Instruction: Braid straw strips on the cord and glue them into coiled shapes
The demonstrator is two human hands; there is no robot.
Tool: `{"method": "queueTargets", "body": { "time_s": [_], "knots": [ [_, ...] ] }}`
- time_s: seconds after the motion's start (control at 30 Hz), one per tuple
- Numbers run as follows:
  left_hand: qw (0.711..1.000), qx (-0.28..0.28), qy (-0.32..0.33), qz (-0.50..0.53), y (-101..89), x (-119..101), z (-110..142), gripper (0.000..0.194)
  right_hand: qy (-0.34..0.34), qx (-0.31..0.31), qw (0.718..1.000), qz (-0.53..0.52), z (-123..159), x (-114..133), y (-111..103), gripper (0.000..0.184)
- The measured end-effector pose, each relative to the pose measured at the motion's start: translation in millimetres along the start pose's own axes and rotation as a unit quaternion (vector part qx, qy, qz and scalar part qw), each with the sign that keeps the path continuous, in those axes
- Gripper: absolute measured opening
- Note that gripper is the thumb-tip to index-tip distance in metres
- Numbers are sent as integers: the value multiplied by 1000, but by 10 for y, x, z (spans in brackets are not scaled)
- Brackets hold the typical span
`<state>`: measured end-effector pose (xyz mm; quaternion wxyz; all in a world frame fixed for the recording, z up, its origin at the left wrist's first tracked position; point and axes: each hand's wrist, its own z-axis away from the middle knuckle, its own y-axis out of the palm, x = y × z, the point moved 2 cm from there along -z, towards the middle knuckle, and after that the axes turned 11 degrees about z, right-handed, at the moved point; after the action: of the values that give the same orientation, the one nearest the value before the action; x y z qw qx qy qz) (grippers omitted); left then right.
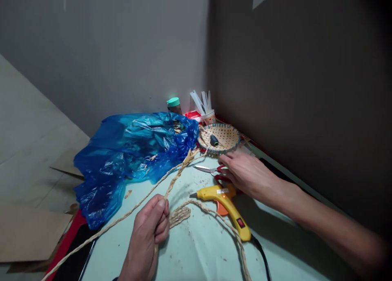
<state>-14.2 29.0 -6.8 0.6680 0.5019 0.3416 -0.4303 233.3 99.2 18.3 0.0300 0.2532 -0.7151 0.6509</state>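
My left hand [151, 226] is closed around a braided straw cord [176, 179], whose frayed end points up and away. Below that fist, a flat coiled piece of the same braid [180, 216] shows partly. My right hand [234, 168] has its fingers at the red handles of a pair of scissors [208, 169], with the blades pointing left and slightly parted. Just in front of it lies a yellow glue gun [228, 203] with a small orange light, its nozzle toward the left. A loose length of cord [211, 211] passes over the gun's side.
A crumpled blue plastic bag [128, 146] covers the table's left rear. Behind stand a woven basket [225, 136] holding a dark spool [214, 141], a cup of glue sticks [208, 117] and a green-capped jar [174, 104]. Walls close off the back and right. A black cable [261, 252] trails forward.
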Motion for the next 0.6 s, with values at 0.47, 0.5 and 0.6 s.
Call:
{"method": "queueTargets", "body": {
  "time_s": [0.47,0.5,0.6],
  "knots": [
    [999,35,-6,-25,-68,-3,-97,32,-70,164,946,269,-244,-238,193,22],
    [999,37,-8,-26,-67,0,-93,31,-74,166,946,269,-275,-253,200,23],
    [999,38,-7,-21,-61,2,-81,26,-90,154,951,254,-335,-304,239,23]
  ]
}}
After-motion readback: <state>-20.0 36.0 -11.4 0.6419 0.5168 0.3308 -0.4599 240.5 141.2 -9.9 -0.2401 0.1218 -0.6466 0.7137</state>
